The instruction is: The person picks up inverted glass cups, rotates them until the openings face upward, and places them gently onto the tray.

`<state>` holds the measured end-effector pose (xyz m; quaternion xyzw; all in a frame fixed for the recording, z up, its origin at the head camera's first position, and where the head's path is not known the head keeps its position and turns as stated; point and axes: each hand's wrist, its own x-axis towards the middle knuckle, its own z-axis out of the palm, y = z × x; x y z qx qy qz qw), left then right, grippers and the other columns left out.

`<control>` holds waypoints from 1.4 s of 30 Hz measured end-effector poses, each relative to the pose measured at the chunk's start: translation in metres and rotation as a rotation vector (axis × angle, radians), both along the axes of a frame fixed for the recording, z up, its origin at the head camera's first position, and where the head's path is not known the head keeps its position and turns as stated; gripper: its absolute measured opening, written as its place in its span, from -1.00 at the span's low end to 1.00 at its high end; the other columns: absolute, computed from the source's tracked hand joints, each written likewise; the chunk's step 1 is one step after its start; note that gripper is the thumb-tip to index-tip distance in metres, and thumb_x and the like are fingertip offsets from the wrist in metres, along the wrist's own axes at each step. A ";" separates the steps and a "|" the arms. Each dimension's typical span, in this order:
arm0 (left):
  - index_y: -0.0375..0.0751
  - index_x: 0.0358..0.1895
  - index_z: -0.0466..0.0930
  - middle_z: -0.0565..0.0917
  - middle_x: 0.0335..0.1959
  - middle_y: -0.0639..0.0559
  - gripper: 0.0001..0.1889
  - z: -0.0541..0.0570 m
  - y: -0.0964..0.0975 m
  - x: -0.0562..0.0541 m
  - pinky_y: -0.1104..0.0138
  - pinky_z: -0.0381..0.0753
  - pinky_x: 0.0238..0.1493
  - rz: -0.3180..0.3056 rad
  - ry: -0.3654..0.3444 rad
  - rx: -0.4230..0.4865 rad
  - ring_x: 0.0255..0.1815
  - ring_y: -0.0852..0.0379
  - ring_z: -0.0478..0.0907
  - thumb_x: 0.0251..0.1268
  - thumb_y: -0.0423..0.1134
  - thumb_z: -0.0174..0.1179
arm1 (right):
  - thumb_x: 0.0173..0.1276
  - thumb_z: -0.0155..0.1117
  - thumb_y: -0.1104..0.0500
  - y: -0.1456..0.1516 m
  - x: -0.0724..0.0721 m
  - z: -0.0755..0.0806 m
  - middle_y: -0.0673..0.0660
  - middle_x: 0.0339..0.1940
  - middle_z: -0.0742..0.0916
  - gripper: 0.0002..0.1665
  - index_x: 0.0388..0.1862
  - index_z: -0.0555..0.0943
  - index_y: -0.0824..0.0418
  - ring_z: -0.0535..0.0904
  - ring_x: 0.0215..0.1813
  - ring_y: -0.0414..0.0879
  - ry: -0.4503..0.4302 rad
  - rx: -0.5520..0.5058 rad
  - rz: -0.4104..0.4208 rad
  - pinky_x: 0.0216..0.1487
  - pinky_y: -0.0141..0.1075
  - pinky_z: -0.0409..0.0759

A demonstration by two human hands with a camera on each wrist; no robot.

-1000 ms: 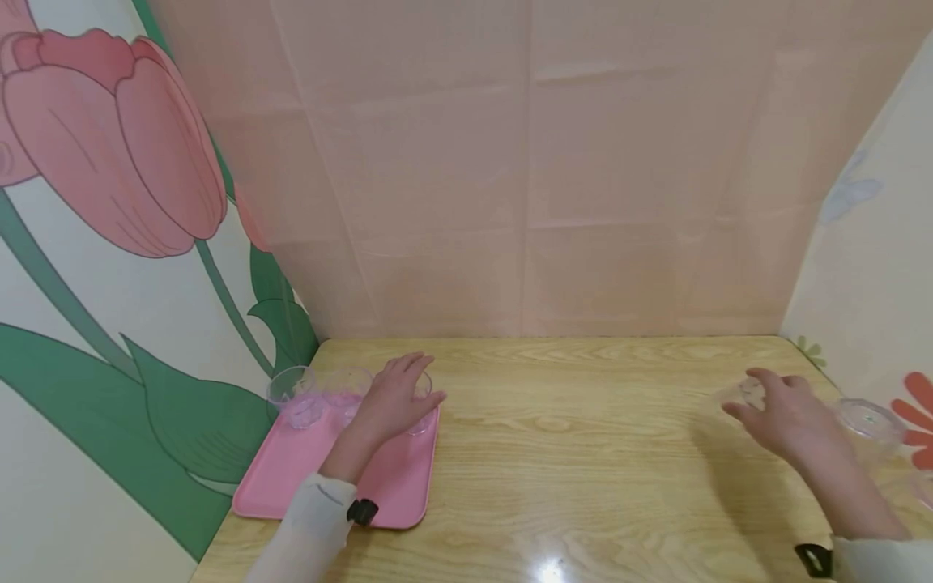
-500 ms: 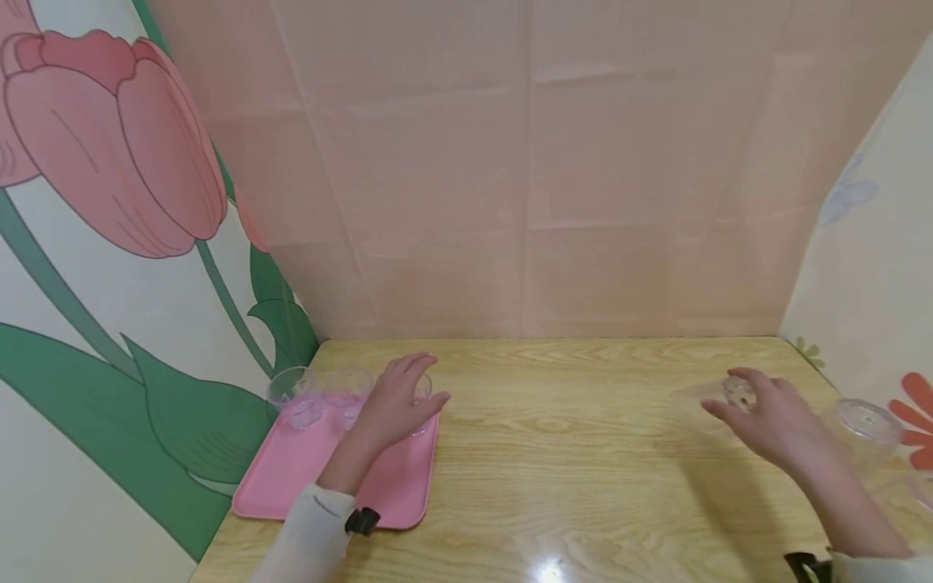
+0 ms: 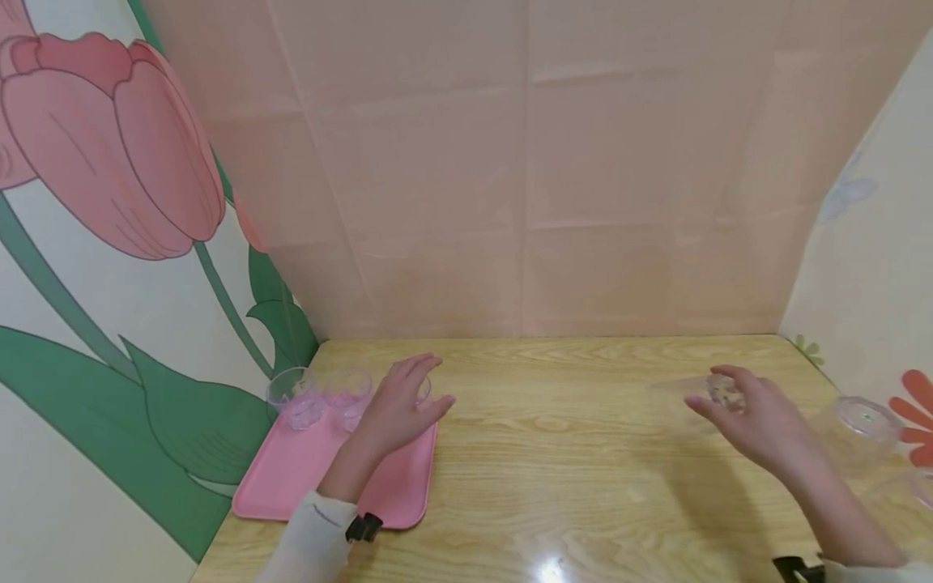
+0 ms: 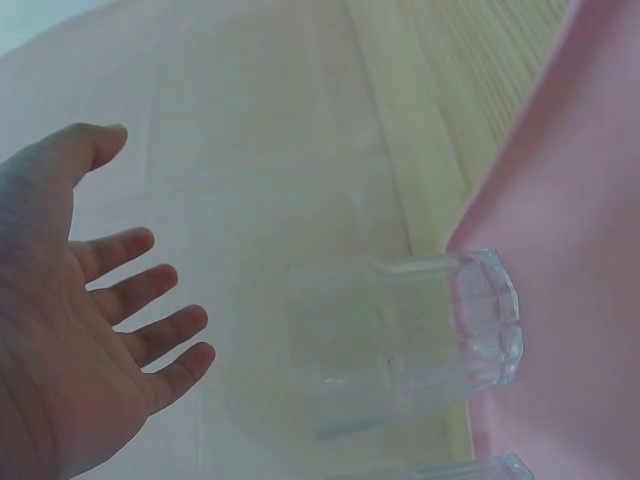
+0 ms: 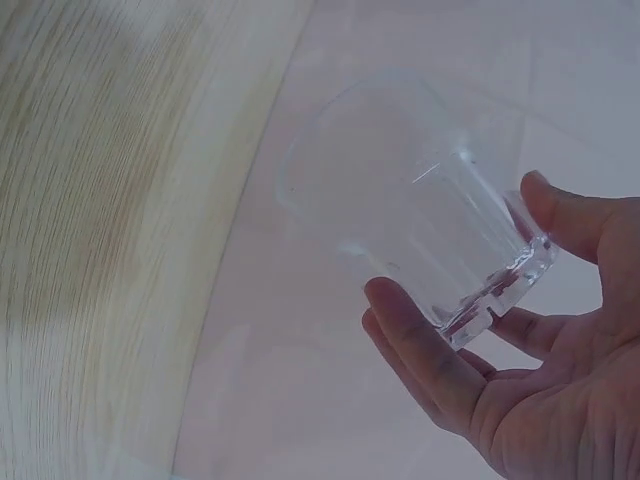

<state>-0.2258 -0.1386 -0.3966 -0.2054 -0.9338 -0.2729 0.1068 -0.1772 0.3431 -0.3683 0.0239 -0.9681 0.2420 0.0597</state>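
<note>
My left hand [image 3: 397,409] hovers over the back right of a pink tray [image 3: 270,486], fingers spread and holding nothing. In the left wrist view a clear faceted glass [image 4: 400,340] stands on the tray, apart from the fingertips. Two more clear glasses, one at the back left [image 3: 295,398] and one in the middle [image 3: 348,393], stand mouth up on the tray. My right hand [image 3: 773,425] grips another clear glass [image 5: 430,220] around its thick base, between thumb and fingers. This glass is tipped on its side above the table, mouth pointing left in the head view.
An upside-down clear glass [image 3: 867,419] stands on the wooden table [image 3: 554,437] behind the right wrist. Part of another clear glass [image 3: 920,486] shows at the right edge. A pink sheet [image 3: 525,178] hangs behind the table, with patterned walls at both sides.
My right hand has moved left, carrying the tipped glass away from the right wall. The left hand has shifted only slightly rightward over the tray.
</note>
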 end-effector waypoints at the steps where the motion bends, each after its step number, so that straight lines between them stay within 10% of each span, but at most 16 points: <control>1: -0.05 0.48 0.36 0.37 0.49 -0.07 -0.29 0.000 0.000 0.001 -0.11 0.31 0.45 -0.001 0.002 0.000 0.51 -0.10 0.26 0.36 0.16 0.26 | 0.49 0.17 -0.25 -0.002 0.000 0.000 0.76 0.20 0.41 -0.04 0.46 0.23 0.49 0.48 0.07 0.61 0.004 -0.010 0.008 -0.18 0.37 0.50; 42: -0.07 0.49 0.34 0.37 0.50 -0.07 -0.28 0.009 0.014 0.027 -0.12 0.34 0.42 -0.113 0.064 0.085 0.51 -0.08 0.26 0.37 0.17 0.24 | 0.52 0.16 -0.21 -0.076 0.012 0.000 0.62 0.29 0.46 -0.13 0.53 0.22 0.33 0.65 0.04 0.31 -0.034 -0.284 0.076 -0.25 -0.06 0.72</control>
